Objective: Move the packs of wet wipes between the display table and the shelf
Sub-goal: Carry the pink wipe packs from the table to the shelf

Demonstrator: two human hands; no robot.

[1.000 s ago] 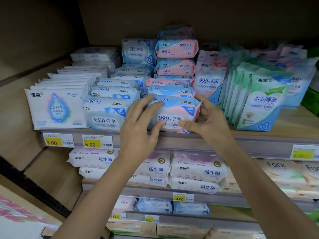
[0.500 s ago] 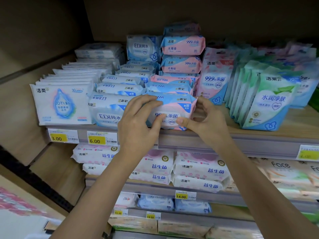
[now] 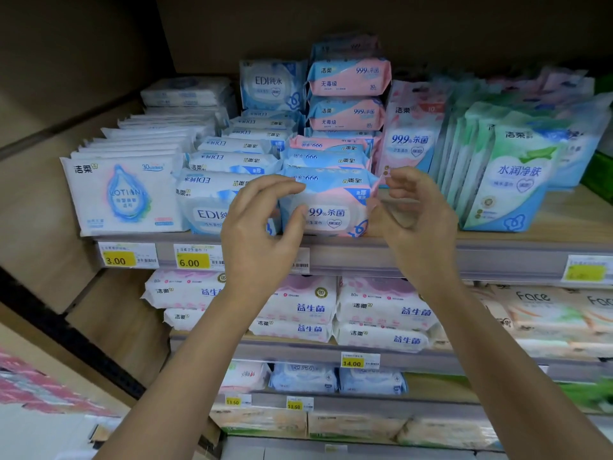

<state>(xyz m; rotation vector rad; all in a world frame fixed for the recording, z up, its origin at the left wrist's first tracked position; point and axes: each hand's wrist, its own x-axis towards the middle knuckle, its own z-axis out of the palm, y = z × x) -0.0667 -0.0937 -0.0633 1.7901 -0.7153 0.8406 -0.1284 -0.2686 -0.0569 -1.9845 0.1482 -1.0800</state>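
A pink-and-blue pack of wet wipes marked 99.9% lies at the front edge of the upper shelf, at the head of a row of like packs. My left hand hovers at its left end with fingers loosely curved; the index tip and thumb overlap the pack's edge without closing on it. My right hand is just off the pack's right end, fingers relaxed and holding nothing. The display table is out of view.
EDI blue packs stand left of the pack and white Lotion packs further left. Tall green packs stand at the right. Stacked pink packs fill the back. Lower shelves hold more wipes and tissue packs.
Both hands held the pack's ends and pushed it back onto the shelf. Now they have let go and drawn back a little, the right hand clear of the pack.
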